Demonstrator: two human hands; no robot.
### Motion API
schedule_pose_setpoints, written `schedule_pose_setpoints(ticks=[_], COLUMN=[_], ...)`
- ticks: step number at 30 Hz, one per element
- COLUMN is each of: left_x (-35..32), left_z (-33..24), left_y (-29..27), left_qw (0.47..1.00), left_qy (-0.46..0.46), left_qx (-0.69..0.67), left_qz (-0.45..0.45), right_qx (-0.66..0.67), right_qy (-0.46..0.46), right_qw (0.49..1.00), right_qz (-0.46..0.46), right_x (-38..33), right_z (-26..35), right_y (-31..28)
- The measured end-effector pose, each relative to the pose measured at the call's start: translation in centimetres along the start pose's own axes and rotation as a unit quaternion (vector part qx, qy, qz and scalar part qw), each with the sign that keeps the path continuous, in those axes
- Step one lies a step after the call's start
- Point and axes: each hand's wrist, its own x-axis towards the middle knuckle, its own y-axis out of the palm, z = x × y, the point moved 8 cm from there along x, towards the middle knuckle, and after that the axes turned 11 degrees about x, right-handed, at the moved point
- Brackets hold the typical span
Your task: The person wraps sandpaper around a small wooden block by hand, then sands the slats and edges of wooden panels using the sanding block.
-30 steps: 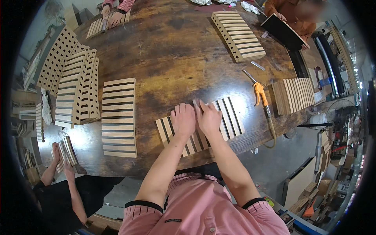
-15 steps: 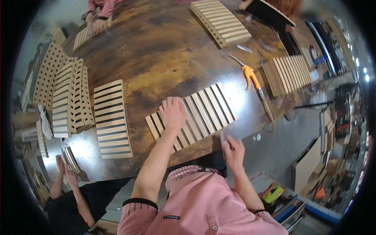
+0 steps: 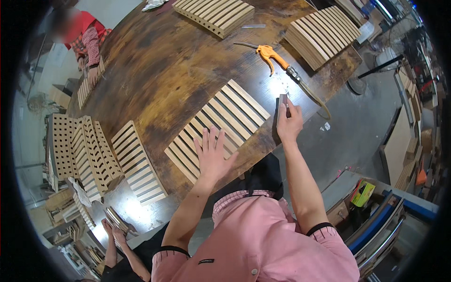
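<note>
A slatted wooden panel (image 3: 240, 109), pale strips with dark gaps between them, lies slantwise on the brown table in front of me. My left hand (image 3: 213, 156) rests on its near side, fingers spread across the slats. To the right of the panel, by the table's edge, my right hand (image 3: 289, 123) grips a small dark-brown block (image 3: 283, 99) between thumb and fingers. The block stands apart from the panel; its lower part is hidden by my fingers. Beyond that hand lies an orange air blow gun (image 3: 273, 57) with its hose.
Another slatted panel (image 3: 139, 162) lies to the left, beside several perforated panels (image 3: 96, 152). Slatted stacks stand at the far right (image 3: 312, 44) and far middle (image 3: 213, 19). One co-worker (image 3: 89, 42) works at the far left; another's hands (image 3: 115, 232) are at the lower left.
My view has swung, shifting everything on the table. My left hand has spread its fingers near the panel's near edge. My right hand has come up beside the panel's right end with the block.
</note>
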Motion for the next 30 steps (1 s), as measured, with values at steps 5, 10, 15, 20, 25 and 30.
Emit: schedule_pose_setpoints(ticks=[5,10,15,20,25,30], left_x=[0.0,0.1,2.9,5.2,6.1,7.4], left_z=[-0.2,-0.8,-4.4,-5.4,-5.9,-8.1], left_y=[-0.3,-1.1,-2.5,-2.0,-2.0,-4.6], left_qw=[0.997,0.996,0.989,0.987,0.992,0.976], left_qy=[0.01,0.017,0.06,0.08,0.093,0.108], left_qx=[0.031,0.017,0.012,0.015,-0.01,0.021], left_qz=[-0.066,-0.087,-0.132,-0.137,-0.079,-0.186], right_qx=[-0.025,-0.033,-0.026,-0.023,-0.015,-0.022], right_qy=[-0.022,-0.024,-0.032,-0.038,-0.043,-0.036], right_qw=[0.999,0.999,0.999,0.999,0.999,0.999], right_qz=[-0.012,-0.018,-0.026,-0.027,-0.027,-0.026], right_x=[0.0,0.1,0.0,-0.1,0.1,0.0], right_z=[-0.2,0.1,0.4,0.9,0.7,0.5], right_y=[-0.2,-0.3,-0.5,-0.4,-0.7,-0.6])
